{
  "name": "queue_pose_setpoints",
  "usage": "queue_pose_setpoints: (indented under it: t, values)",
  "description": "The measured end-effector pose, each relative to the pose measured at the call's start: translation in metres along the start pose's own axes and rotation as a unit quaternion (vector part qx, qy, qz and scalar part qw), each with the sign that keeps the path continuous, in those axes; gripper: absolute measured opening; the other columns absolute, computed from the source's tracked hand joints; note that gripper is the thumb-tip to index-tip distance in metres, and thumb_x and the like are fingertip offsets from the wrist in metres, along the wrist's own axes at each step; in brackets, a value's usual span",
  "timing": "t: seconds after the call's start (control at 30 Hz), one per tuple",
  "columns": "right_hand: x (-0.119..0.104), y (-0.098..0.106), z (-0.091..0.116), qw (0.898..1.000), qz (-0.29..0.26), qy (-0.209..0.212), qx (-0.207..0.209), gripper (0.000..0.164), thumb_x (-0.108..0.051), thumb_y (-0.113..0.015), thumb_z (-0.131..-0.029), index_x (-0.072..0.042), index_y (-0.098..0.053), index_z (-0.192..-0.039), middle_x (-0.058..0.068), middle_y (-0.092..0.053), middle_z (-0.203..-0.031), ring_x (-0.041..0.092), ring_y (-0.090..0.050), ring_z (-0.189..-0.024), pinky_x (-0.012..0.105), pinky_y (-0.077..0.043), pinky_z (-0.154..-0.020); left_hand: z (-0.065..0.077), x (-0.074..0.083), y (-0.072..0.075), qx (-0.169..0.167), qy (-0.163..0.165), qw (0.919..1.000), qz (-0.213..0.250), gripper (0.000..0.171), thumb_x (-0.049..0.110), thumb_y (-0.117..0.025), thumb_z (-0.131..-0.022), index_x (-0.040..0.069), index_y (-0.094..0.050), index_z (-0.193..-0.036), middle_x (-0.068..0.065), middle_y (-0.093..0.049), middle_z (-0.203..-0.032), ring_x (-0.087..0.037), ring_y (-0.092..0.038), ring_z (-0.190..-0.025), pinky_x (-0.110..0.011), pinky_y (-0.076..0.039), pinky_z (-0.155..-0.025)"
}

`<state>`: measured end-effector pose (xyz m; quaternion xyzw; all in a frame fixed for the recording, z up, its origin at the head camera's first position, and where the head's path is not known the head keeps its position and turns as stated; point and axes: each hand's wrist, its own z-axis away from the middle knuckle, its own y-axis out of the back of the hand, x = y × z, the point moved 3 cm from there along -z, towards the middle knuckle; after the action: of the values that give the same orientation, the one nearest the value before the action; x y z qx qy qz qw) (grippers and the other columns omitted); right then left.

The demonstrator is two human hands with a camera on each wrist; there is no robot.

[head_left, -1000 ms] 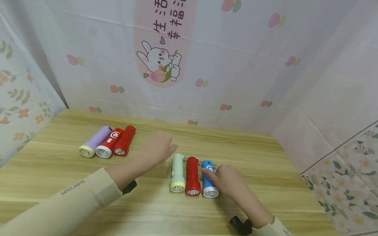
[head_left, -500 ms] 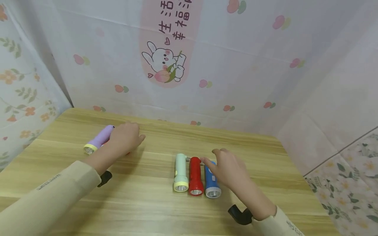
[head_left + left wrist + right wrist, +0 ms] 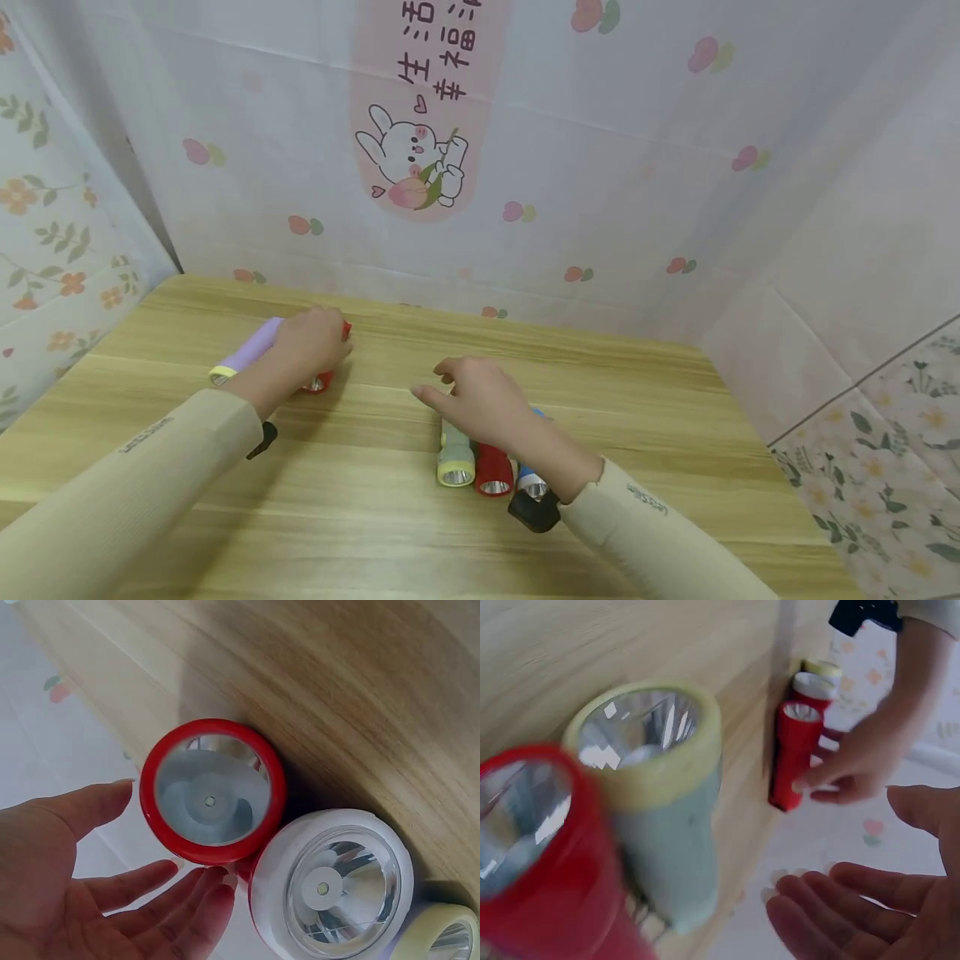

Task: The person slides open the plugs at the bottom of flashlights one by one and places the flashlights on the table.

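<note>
My left hand is over the left group of flashlights, beside the outer red flashlight. Its thumb stands apart from the loosely bent fingers, and the right wrist view shows fingertips at the red body. Next to it lie a red flashlight with a white head and a purple one, both partly hidden in the head view. My right hand hovers over the second group, thumb and fingers spread, holding nothing. Below it are a mint-green flashlight, a red flashlight and a mostly covered blue flashlight.
The wood-grain table bears both groups, with bare wood between them. A white printed curtain hangs along its back edge, and floral cloth borders the left side. Black wrist mounts sit below the wrists.
My left hand has travelled left from mid-table to the outer red flashlight. The right hand has lifted off the blue flashlight and shifted left over the red and mint-green ones.
</note>
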<state>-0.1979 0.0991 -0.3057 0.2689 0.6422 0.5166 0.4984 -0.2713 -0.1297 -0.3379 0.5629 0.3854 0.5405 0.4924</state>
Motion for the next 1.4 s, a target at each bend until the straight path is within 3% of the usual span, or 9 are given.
queue_pose_setpoints:
  t: [0.3, 0.43, 0.57, 0.7, 0.97, 1.2, 1.4]
  values:
    - [-0.036, -0.025, -0.032, 0.999, 0.014, 0.02, -0.035, 0.051, -0.05, -0.061, -0.098, -0.01, -0.069, -0.128, 0.001, -0.077, -0.108, 0.015, -0.072, -0.098, 0.029, -0.058, -0.083, -0.013, 0.0, 0.002, -0.027, 0.004, 0.9996, -0.001, 0.022, 0.019, -0.063, -0.094, -0.003, -0.062, -0.095, -0.015, -0.063, -0.09, -0.026, -0.057, -0.077, -0.044, -0.054, -0.068]
    - [-0.053, -0.041, -0.046, 0.999, 0.007, 0.015, -0.046, 0.049, -0.05, -0.062, -0.097, -0.01, -0.071, -0.124, 0.0, -0.078, -0.107, 0.013, -0.072, -0.1, 0.026, -0.058, -0.084, -0.016, -0.002, 0.003, -0.024, 0.013, 0.9996, -0.005, 0.019, 0.017, -0.062, -0.093, -0.002, -0.061, -0.092, -0.016, -0.064, -0.089, -0.027, -0.059, -0.078, -0.048, -0.056, -0.071]
    - [-0.067, -0.058, -0.057, 0.998, -0.018, -0.002, -0.058, 0.04, -0.05, -0.065, -0.095, -0.01, -0.073, -0.095, -0.002, -0.072, -0.086, 0.01, -0.067, -0.079, 0.021, -0.053, -0.068, -0.017, -0.005, 0.003, -0.022, 0.028, 0.9993, 0.0, 0.02, 0.017, -0.06, -0.091, -0.003, -0.062, -0.095, -0.019, -0.065, -0.092, -0.031, -0.06, -0.08, -0.051, -0.057, -0.072]
    - [-0.074, -0.068, -0.064, 0.997, -0.031, -0.007, -0.068, 0.044, -0.047, -0.066, -0.095, -0.016, -0.055, -0.066, -0.006, -0.047, -0.059, 0.01, -0.047, -0.055, 0.022, -0.039, -0.05, -0.02, -0.004, -0.001, -0.027, 0.03, 0.9992, 0.001, 0.018, 0.016, -0.059, -0.091, -0.002, -0.062, -0.095, -0.018, -0.065, -0.09, -0.03, -0.059, -0.078, -0.05, -0.056, -0.07]
    - [-0.08, -0.076, -0.074, 0.998, -0.035, 0.032, -0.037, 0.028, -0.036, -0.065, -0.096, -0.021, -0.057, -0.074, -0.009, -0.051, -0.059, 0.008, -0.053, -0.061, 0.019, -0.04, -0.052, -0.029, 0.004, -0.003, -0.03, 0.024, 0.9992, -0.011, 0.009, 0.011, -0.064, -0.085, 0.004, -0.06, -0.082, -0.016, -0.065, -0.088, -0.028, -0.057, -0.076, -0.047, -0.053, -0.065]
    - [-0.081, -0.079, -0.079, 0.994, -0.102, -0.021, -0.019, 0.026, -0.025, -0.068, -0.091, -0.02, -0.056, -0.068, -0.007, -0.05, -0.052, 0.007, -0.049, -0.045, 0.021, -0.04, -0.044, -0.031, 0.006, -0.004, -0.038, 0.035, 0.9984, 0.024, 0.008, 0.01, -0.058, -0.085, 0.004, -0.059, -0.08, -0.014, -0.061, -0.086, -0.027, -0.054, -0.075, -0.042, -0.048, -0.062]
    - [-0.074, -0.085, -0.088, 0.99, -0.124, -0.069, -0.02, 0.027, -0.031, -0.07, -0.089, -0.018, -0.058, -0.069, -0.006, -0.052, -0.054, 0.011, -0.05, -0.044, 0.022, -0.042, -0.044, -0.03, 0.004, -0.005, -0.032, 0.019, 0.9975, 0.06, 0.014, 0.014, -0.064, -0.082, 0.001, -0.06, -0.081, -0.013, -0.06, -0.083, -0.026, -0.053, -0.074, -0.038, -0.048, -0.063]
